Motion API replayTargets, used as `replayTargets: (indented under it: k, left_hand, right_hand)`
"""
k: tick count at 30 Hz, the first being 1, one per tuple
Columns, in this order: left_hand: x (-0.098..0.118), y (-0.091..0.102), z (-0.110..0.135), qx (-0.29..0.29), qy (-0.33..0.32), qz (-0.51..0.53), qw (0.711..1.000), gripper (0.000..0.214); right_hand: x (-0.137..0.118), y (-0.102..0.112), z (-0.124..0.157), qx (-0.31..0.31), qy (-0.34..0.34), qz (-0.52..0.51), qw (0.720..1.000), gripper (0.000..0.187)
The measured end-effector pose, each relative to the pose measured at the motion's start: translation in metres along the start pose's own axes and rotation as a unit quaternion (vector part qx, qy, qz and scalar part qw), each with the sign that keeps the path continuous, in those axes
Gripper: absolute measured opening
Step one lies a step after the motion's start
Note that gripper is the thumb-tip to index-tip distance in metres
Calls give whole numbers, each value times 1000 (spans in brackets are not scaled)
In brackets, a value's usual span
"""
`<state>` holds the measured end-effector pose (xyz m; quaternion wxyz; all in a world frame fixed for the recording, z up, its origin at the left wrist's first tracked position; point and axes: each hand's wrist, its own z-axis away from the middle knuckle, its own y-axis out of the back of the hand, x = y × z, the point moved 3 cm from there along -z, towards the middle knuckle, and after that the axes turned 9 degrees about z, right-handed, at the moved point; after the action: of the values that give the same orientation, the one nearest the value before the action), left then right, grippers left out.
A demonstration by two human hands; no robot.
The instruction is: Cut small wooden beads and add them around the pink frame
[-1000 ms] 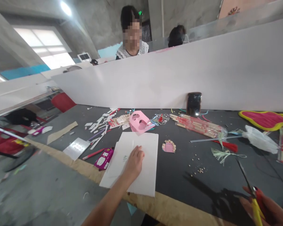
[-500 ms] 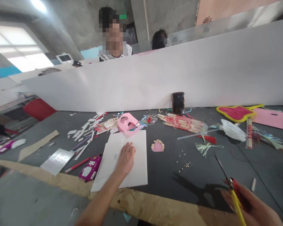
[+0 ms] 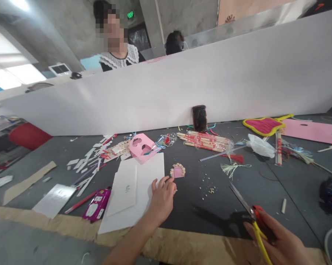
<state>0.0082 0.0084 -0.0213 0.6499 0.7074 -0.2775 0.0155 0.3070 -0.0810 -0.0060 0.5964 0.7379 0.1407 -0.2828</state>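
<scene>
My left hand (image 3: 162, 198) rests at the right edge of a large white sheet (image 3: 146, 173) on the dark table, fingers bent and pinching that edge. A smaller white sheet (image 3: 123, 189) lies on top of the large one. My right hand (image 3: 279, 241) is at the bottom right, closed round the red and yellow handles of scissors (image 3: 250, 211), whose blades point up and left above the table. A small pink square ringed with beads (image 3: 178, 171) lies just beyond my left fingers.
A white partition (image 3: 210, 84) runs along the table's far side, with a phone (image 3: 199, 118) leaning on it and two people behind. Paper scraps (image 3: 94, 158), a pink cut-out (image 3: 142, 146), a stick bundle (image 3: 207, 141), loose beads (image 3: 208, 189) and a magenta box (image 3: 97, 204) lie around.
My left hand has slid from the middle of the white sheet to its right edge. My right hand with the scissors has come further into view as the view swung right.
</scene>
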Motion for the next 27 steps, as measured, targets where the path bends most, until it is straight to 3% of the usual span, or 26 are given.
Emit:
replayTargets:
  k: [6,12,15,17,21,24,27]
  left_hand:
    - [-2,-5,-3,13,-10,3,1000,24]
    - [1,-3,-10,16,-2,21,1000,24]
    - [11,3,-11,18,25,89,996,19]
    - [24,7,-11,23,45,186,981,13]
    - [52,8,-11,30,50,385,921,13]
    - [64,6,-11,23,69,443,894,22]
    - [69,4,-11,14,68,458,886,26]
  right_hand:
    - [3,-6,0,-47,-9,-95,994,27]
    - [14,-14,3,-54,-12,-97,994,29]
    - [15,-16,4,-47,-24,-89,995,36]
    - [7,-15,3,-58,1,-56,997,38]
    - [-25,-14,-1,-93,110,50,988,32]
    - [-41,-17,-2,-109,141,85,980,28]
    - [-44,-21,-1,-130,141,91,977,27]
